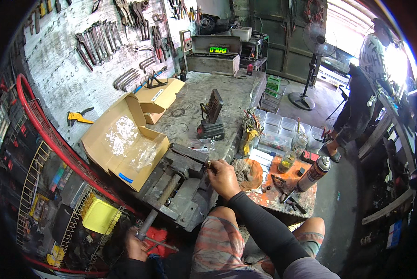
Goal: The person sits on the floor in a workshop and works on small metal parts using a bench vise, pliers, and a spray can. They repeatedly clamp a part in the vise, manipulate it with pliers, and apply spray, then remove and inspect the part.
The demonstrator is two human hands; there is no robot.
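A heavy dark bench vise [190, 195] is fixed at the near end of the workbench, its screw and turning handle [159, 243] pointing toward me. My left hand [136, 246] is closed at the handle's end, low on the left. At the right side of the vise jaws [187, 158], my right hand [223, 180] pinches something small and pale, mostly hidden by the fingers. Just beyond the vise lies a small clear plastic bag [200, 146]. Farther back stands a black work light on a battery pack [211, 130].
An opened cardboard box [145, 169] with clear wrapping sits left of the vise. To the right, a low orange table [283, 204] holds a spray can [314, 174], rags [246, 174] and a hammer-like tool. Clear bins [278, 128], a standing fan [313, 56] and another person [364, 83] are beyond.
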